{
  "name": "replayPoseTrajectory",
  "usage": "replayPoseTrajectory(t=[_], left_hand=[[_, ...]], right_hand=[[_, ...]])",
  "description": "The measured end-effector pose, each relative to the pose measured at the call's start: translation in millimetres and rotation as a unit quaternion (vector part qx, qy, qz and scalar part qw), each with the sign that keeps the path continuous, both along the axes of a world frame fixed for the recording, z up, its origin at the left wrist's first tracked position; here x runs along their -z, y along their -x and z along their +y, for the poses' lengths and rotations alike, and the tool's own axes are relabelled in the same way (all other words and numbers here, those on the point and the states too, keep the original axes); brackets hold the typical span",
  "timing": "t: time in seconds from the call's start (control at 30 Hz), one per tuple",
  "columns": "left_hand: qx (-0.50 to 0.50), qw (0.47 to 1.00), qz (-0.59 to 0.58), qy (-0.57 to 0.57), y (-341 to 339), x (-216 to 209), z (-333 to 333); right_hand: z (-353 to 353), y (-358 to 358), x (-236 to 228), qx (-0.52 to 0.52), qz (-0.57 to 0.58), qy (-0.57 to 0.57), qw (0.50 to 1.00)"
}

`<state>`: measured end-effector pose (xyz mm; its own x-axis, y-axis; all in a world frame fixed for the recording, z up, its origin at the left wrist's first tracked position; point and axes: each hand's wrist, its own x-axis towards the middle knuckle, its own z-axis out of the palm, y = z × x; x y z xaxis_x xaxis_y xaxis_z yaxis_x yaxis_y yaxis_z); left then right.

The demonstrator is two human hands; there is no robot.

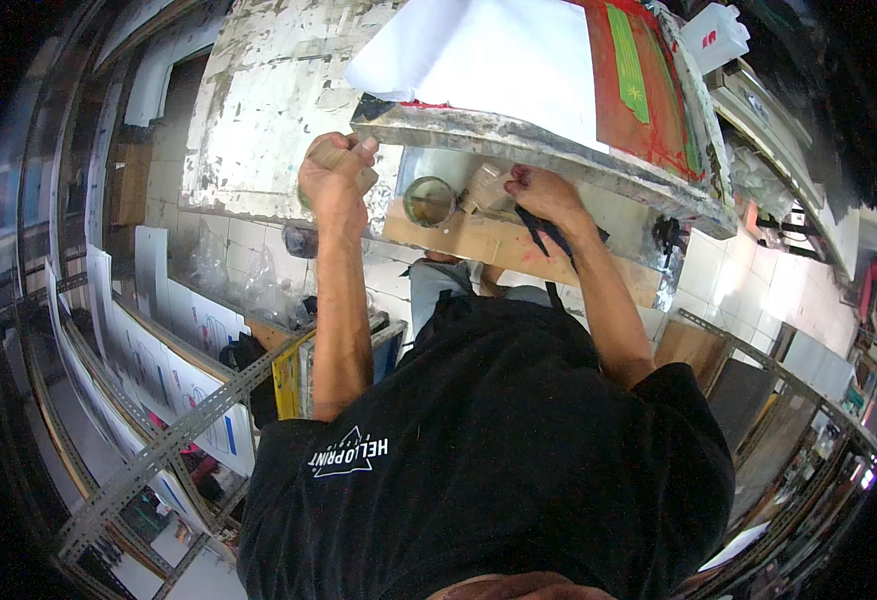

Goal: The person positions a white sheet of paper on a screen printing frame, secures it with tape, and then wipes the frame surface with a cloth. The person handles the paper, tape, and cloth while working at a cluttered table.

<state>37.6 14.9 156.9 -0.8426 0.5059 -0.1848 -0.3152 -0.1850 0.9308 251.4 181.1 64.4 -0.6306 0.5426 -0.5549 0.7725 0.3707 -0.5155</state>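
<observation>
My left hand (337, 172) is closed beside the near-left corner of a paint-stained screen frame (519, 138). Whatever its curled fingers hold, if anything, I cannot make out. Below the frame's near edge, my right hand (551, 198) pinches a strip of black cloth (549, 232) that hangs down from its fingers. Next to that hand is a clear plastic container (489, 190). A round tub (430, 202) with murky contents stands between my hands. White paper (499, 60) and a bright green strip (629, 65) lie on the red-stained screen (664, 80).
A worn, paint-flaked white tabletop (269, 110) extends under the frame to the left. Cardboard (519, 248) lines the ledge near my body. A white plastic jug (716, 38) stands at the far right. Metal racks (189, 425) with boards flank me, and clear plastic bags (269, 290) lie at left.
</observation>
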Motion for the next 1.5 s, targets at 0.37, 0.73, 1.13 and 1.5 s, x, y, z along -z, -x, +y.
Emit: replayPoseTrajectory(t=[0.37, 0.73, 1.13, 1.5], left_hand=[[0.006, 0.999, -0.019, 0.028, -5, 19, -12], [0.063, 0.995, -0.013, 0.08, -3, 71, -22], [0.109, 0.977, -0.007, 0.182, 1, 104, -30], [0.385, 0.896, 0.105, 0.192, -69, 17, -2]], right_hand=[[-8, 27, 34, -0.054, 0.124, -0.078, 0.988], [-34, -53, -1, 0.0, 0.181, 0.18, 0.967], [-30, -119, -60, 0.21, 0.24, 0.139, 0.937], [-33, -63, -87, 0.092, 0.331, 0.154, 0.926]])
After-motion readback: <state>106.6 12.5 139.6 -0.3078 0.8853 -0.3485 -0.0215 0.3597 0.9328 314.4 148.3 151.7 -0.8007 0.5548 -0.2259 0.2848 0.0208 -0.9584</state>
